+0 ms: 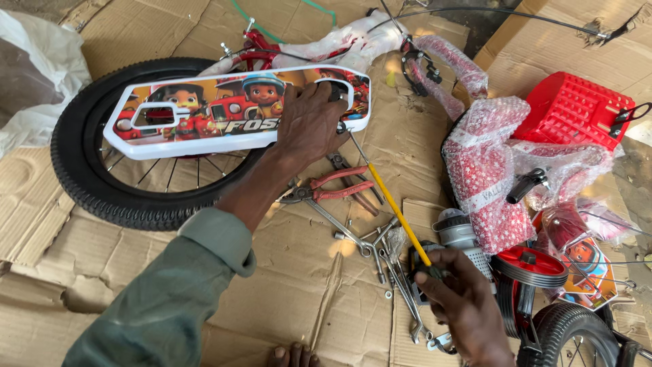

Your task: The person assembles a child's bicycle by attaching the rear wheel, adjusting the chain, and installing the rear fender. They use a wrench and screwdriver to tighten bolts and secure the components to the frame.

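Note:
My left hand (309, 122) presses down on the right end of a white chain guard (204, 112) printed with cartoon figures. The guard lies over a black spoked bicycle wheel (88, 183). My right hand (462, 306) grips the handle of a long yellow-shafted screwdriver (390, 204). Its tip reaches up to the guard's right end, just beside my left hand's fingers. The red and white bicycle frame (339, 44) runs behind the guard.
Red-handled pliers (329, 189) and several wrenches (380, 255) lie on the flattened cardboard (285, 299) between my hands. To the right sit bubble-wrapped red parts (489, 156), a red plastic basket (574, 109), a small training wheel (530, 268) and another black tyre (567, 333).

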